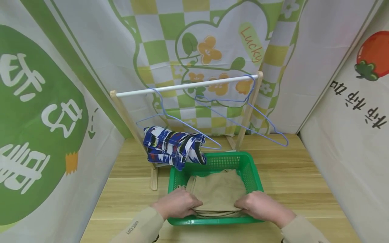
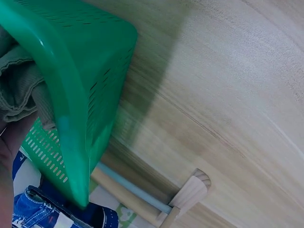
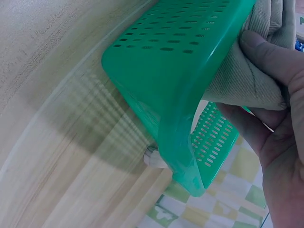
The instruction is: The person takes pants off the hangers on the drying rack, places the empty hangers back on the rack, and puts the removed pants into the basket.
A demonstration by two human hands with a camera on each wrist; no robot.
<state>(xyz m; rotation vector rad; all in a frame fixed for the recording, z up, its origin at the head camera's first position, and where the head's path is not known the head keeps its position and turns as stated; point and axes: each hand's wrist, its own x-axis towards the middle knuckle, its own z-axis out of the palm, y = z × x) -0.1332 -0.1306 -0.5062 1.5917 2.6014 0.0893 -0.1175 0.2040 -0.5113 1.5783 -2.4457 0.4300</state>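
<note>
Folded beige cloth [image 1: 217,190] lies in a green basket [image 1: 212,221], both hands at its near corners. The left hand [image 1: 180,202] grips the left corner; in the left wrist view only part of that hand [image 2: 7,166] shows at the edge, beside the cloth [image 2: 21,85]. With thumb on top and fingers beneath, the right hand [image 1: 262,206] pinches the right corner, seen closely in the right wrist view, where the hand [image 3: 285,118] holds the cloth [image 3: 244,78] above the basket's rim [image 3: 190,85].
Behind the basket stands a rack with a white rail [image 1: 188,86] and wooden legs. Two blue hangers hang on it, one left [image 1: 182,125] and one right [image 1: 267,119]. Blue patterned cloth [image 1: 173,145] hangs at the left hanger, over the basket's back left corner. Printed curtains surround the wooden table [image 1: 288,175].
</note>
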